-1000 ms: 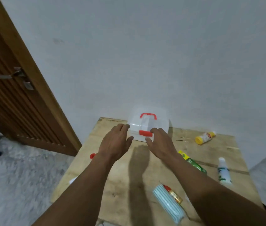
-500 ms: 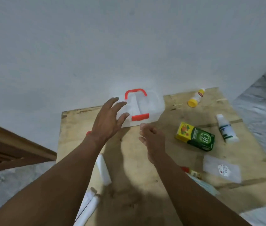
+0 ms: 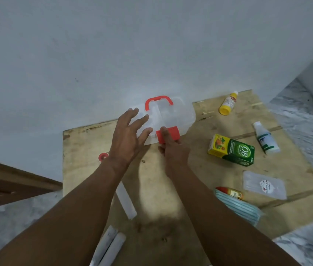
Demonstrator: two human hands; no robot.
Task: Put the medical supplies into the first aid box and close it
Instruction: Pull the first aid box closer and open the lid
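We are seeing the clear first aid box sitting shut at the bench's far edge, red handle up. A green-yellow carton, two bottles, masks and a pouch are lying scattered to its right.
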